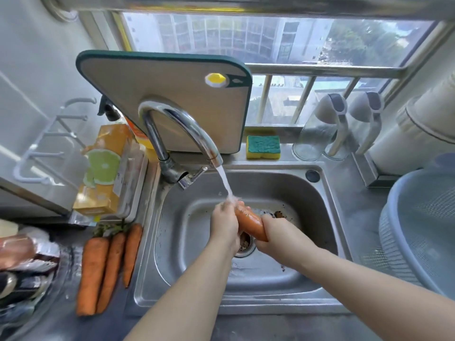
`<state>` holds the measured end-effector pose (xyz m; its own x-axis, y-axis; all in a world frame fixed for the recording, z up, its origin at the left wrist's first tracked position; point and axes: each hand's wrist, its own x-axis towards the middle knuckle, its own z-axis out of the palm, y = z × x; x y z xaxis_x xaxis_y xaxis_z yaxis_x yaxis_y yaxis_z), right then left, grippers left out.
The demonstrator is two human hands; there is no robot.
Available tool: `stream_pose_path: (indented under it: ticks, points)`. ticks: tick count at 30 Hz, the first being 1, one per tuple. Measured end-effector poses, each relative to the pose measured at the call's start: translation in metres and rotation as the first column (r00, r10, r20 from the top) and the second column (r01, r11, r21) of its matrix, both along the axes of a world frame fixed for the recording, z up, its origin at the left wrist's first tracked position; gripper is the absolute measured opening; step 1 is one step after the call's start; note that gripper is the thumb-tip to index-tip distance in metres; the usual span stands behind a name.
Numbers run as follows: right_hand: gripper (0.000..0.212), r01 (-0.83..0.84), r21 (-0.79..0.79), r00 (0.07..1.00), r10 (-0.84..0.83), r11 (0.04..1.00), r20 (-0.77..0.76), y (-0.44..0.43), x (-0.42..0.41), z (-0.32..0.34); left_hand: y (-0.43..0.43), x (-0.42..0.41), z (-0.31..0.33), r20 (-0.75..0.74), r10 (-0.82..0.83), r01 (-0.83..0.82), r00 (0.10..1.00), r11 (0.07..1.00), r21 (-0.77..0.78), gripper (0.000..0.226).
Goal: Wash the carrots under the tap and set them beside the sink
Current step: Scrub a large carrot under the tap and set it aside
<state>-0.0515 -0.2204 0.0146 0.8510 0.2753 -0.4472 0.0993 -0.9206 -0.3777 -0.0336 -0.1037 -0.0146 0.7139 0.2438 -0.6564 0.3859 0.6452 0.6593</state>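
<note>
Water runs from the chrome tap (182, 134) into the steel sink (317, 207). Under the stream I hold a wet orange carrot (250, 223) over the drain. My right hand (273, 233) grips its lower end. My left hand (225, 223) wraps around its upper part, where the water lands. Three more carrots (105, 269) with dirt on them lie side by side on the counter left of the sink, stalk ends away from me.
A grey cutting board (172, 94) leans behind the tap. A yellow-green sponge (263, 146) lies on the back ledge. Orange packets (105, 173) stand at the left, glass jars (320, 134) and a blue basin with a strainer (416, 232) at the right.
</note>
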Motion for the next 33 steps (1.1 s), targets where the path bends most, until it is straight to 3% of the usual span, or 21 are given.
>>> stream_pose_path:
  ticks: [3,6,8,10,13,15,18,20,22,25,29,33]
  points:
    - [0.020,-0.012,0.003,0.999,0.012,1.000,-0.035,0.001,0.006,-0.007,0.010,0.004,0.003,-0.037,0.029,-0.035,0.999,0.985,-0.167,0.026]
    - [0.024,0.053,0.150,0.967,-0.013,0.987,-0.254,-0.006,0.017,-0.007,0.020,-0.006,0.009,0.051,-0.107,0.117,0.993,0.950,-0.289,0.025]
    - [0.025,0.070,0.207,0.923,0.015,0.976,-0.385,-0.010,0.020,-0.004,0.025,-0.014,0.011,0.118,-0.197,0.222,0.973,0.938,-0.268,0.020]
    - [0.025,0.058,0.211,0.914,0.033,0.976,-0.405,-0.010,0.020,-0.003,0.025,-0.019,0.012,0.158,-0.263,0.290,0.952,0.938,-0.189,0.016]
    - [0.024,0.014,0.129,0.975,0.015,0.991,-0.222,-0.005,0.015,-0.004,0.020,-0.015,0.013,0.152,-0.266,0.277,0.952,0.960,-0.053,0.013]
    - [0.022,-0.009,0.056,0.998,0.012,0.998,-0.057,-0.001,0.009,-0.006,0.013,-0.008,0.014,0.108,-0.180,0.178,0.978,0.984,0.032,0.014]
    - [0.022,-0.065,-0.054,0.989,0.071,0.996,0.130,0.005,0.003,-0.005,0.008,0.003,0.013,-0.005,0.013,-0.012,1.000,0.999,0.031,0.017]
    - [0.024,-0.095,-0.119,0.974,0.117,0.988,0.195,0.005,0.004,-0.003,0.011,0.005,0.011,-0.062,0.020,-0.022,0.998,0.999,-0.036,0.023]
    - [0.023,-0.106,-0.149,0.969,0.136,0.983,0.208,0.002,0.007,0.000,0.016,0.002,0.013,-0.079,-0.013,0.000,0.997,0.986,-0.166,0.031]
    - [0.023,-0.087,-0.106,0.981,0.103,0.991,0.163,0.000,0.011,-0.001,0.020,-0.005,0.018,0.019,-0.048,0.051,0.999,0.960,-0.275,0.030]
    - [0.019,-0.015,0.037,0.999,0.013,0.999,0.046,0.004,0.016,-0.005,0.019,-0.012,0.013,0.215,-0.202,0.211,0.956,0.977,-0.021,0.011]
    - [0.020,-0.053,-0.009,0.989,0.054,0.999,0.138,0.009,0.014,-0.002,0.019,-0.007,0.009,0.175,-0.190,0.162,0.966,0.973,0.165,0.003]
